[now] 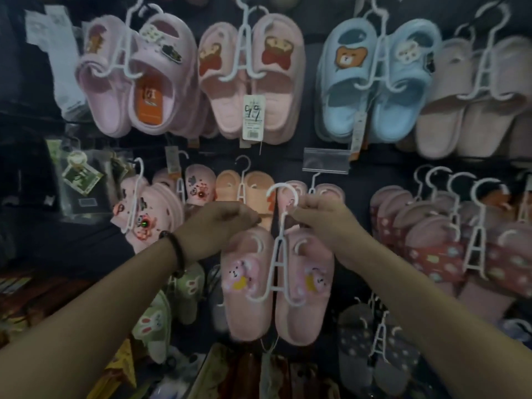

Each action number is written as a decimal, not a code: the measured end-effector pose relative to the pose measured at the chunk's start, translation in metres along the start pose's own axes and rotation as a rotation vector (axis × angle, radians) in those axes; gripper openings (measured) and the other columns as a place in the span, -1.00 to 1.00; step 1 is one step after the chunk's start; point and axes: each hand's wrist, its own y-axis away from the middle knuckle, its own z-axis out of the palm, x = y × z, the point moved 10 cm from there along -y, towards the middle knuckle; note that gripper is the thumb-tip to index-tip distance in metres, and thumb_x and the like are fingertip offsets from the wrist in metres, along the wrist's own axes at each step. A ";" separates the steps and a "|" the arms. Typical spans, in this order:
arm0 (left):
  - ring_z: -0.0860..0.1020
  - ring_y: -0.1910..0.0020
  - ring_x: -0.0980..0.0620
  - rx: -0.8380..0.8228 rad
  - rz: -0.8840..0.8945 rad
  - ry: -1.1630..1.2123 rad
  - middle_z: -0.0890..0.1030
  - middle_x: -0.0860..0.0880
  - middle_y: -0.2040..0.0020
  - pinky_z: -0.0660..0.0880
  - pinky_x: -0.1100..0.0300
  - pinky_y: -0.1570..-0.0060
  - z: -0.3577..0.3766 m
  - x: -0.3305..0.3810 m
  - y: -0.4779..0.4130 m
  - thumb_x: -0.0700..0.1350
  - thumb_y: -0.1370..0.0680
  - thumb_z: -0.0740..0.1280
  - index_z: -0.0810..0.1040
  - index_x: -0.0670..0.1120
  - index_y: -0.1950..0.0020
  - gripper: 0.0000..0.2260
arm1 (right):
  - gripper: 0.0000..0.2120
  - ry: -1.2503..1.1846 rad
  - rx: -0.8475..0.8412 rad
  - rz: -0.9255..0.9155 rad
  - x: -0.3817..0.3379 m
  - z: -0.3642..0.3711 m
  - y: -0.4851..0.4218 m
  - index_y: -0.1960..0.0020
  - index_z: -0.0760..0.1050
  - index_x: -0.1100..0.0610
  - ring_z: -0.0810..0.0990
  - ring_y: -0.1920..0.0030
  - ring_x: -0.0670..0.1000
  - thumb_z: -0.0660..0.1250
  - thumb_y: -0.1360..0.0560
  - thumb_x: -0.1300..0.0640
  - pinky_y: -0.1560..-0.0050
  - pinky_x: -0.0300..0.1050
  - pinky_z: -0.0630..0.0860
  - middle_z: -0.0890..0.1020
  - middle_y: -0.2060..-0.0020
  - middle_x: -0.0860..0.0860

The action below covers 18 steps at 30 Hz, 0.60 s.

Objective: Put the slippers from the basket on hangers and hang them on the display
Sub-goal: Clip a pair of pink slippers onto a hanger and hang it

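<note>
A pair of pink slippers (pixel 250 286) with cartoon patches hangs on a white plastic hanger (pixel 277 254) in front of the dark display wall (pixel 288 162). My right hand (pixel 322 223) pinches the hanger's neck just below its hook (pixel 283 194). My left hand (pixel 221 226) grips the heel end of the left slipper, fingers curled. The hook is up at the level of the middle row of hung slippers. No basket is in view.
Rows of slippers on white hangers cover the wall: pink pairs (pixel 250 79) and a blue pair (pixel 377 82) above, red patterned pairs (pixel 449 251) at right, green ones (pixel 161 321) at lower left. An empty clear label holder (pixel 326 159) sticks out.
</note>
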 end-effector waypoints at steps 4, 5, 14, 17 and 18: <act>0.58 0.28 0.22 0.066 -0.048 0.058 0.66 -0.05 0.22 0.51 0.33 0.20 0.031 0.009 -0.037 -0.21 -0.62 0.39 0.66 -0.27 0.03 -0.87 | -0.73 0.009 0.053 0.033 -0.002 -0.041 -0.014 0.25 0.62 0.27 0.62 0.24 0.06 0.41 -0.61 0.22 0.14 -0.07 0.54 0.72 0.24 0.23; 0.58 0.32 0.24 0.054 -0.032 0.037 0.66 0.00 0.25 0.50 0.34 0.22 0.042 0.014 -0.044 -0.24 -0.60 0.40 0.67 -0.22 0.07 -0.92 | -0.74 0.019 0.059 0.043 0.000 -0.050 -0.018 0.19 0.63 0.33 0.61 0.22 0.10 0.42 -0.61 0.19 0.10 -0.01 0.53 0.72 0.22 0.26; 0.71 0.07 -0.03 -0.028 -0.076 -0.171 0.74 -0.03 0.15 0.63 0.08 -0.08 0.092 -0.005 -0.093 -0.06 -0.43 0.57 0.69 -0.01 0.07 -0.86 | -0.76 0.098 0.102 0.111 0.040 -0.089 -0.044 0.23 0.63 0.27 0.62 0.22 0.06 0.42 -0.60 0.23 0.02 0.01 0.50 0.70 0.31 0.09; 0.69 0.15 -0.02 -0.023 -0.062 -0.208 0.72 -0.03 0.19 0.63 0.09 0.01 0.095 -0.008 -0.106 -0.10 -0.51 0.53 0.69 0.03 0.06 -0.94 | -0.71 0.102 0.140 0.106 0.044 -0.095 -0.052 0.30 0.57 0.14 0.58 0.28 -0.01 0.42 -0.60 0.20 0.11 -0.05 0.47 0.68 0.37 0.02; 0.67 0.19 -0.02 -0.027 -0.060 -0.201 0.72 -0.04 0.20 0.63 0.09 0.08 0.098 -0.007 -0.109 -0.10 -0.52 0.51 0.69 0.04 0.08 -0.96 | -0.71 0.111 0.153 0.094 0.043 -0.097 -0.055 0.30 0.58 0.14 0.56 0.31 -0.04 0.42 -0.61 0.18 0.14 -0.07 0.45 0.66 0.40 -0.02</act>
